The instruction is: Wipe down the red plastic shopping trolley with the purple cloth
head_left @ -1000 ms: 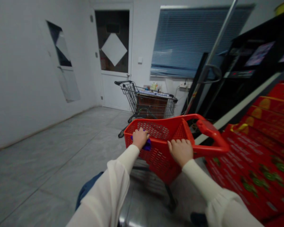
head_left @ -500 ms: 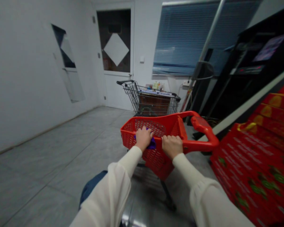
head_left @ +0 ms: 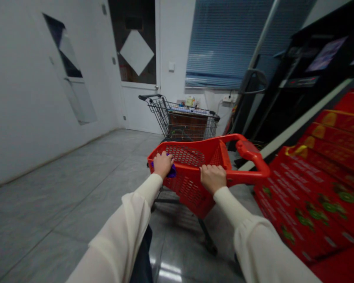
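The left hand [head_left: 163,165] curls over the near rim of a red plastic shopping cart [head_left: 191,184], bent closed around the mesh edge. A blue-violet object [head_left: 172,171] shows just beside it at the rim. Most of that object lies under the hand, so its kind and shape are hard to make out, and I cannot tell whether the hand pinches it or only presses it against the cart. The right hand [head_left: 212,179] wraps closed over the cart's inner rim, apart from the left, with the long red handle [head_left: 252,154] running off to its right.

Cream sleeves [head_left: 253,239] run out past the bottom edge of the view, and a dark trouser leg [head_left: 141,259] shows between them. The cart stands on a grey tiled floor [head_left: 76,196], beside stacked red cartons [head_left: 309,204] printed with green fruit. Ahead, a wire shopping cart [head_left: 179,120] carries a brown box [head_left: 187,125], its other contents too small to tell.
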Action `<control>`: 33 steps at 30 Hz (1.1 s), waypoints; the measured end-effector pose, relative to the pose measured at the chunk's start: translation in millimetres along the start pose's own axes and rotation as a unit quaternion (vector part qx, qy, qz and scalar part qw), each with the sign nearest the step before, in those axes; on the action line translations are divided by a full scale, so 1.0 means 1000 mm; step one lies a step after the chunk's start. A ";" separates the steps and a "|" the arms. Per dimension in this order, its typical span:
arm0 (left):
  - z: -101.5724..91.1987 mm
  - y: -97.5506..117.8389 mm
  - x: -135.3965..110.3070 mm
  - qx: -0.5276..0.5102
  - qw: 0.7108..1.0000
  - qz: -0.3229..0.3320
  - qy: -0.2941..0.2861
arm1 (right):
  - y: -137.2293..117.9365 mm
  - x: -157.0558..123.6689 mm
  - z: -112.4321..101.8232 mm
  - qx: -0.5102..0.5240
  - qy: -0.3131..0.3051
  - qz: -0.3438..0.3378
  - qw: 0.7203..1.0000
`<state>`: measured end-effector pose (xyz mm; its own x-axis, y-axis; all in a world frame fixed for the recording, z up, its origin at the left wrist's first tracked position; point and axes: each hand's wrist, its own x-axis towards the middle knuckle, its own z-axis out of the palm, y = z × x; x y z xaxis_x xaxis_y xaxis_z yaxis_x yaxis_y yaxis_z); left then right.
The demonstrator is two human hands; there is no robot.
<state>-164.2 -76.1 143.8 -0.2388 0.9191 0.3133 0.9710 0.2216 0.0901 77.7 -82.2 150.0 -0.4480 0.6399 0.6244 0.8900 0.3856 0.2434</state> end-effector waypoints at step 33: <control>-0.006 0.048 -0.016 -0.051 0.998 0.030 -0.010 | 0.000 -0.003 0.000 0.001 0.016 0.006 1.000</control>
<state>-113.9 -82.6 148.5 -0.1790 0.9364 0.3018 0.9769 0.1328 0.1673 79.0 -83.9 148.6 -0.4349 0.6232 0.6500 0.8948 0.3800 0.2344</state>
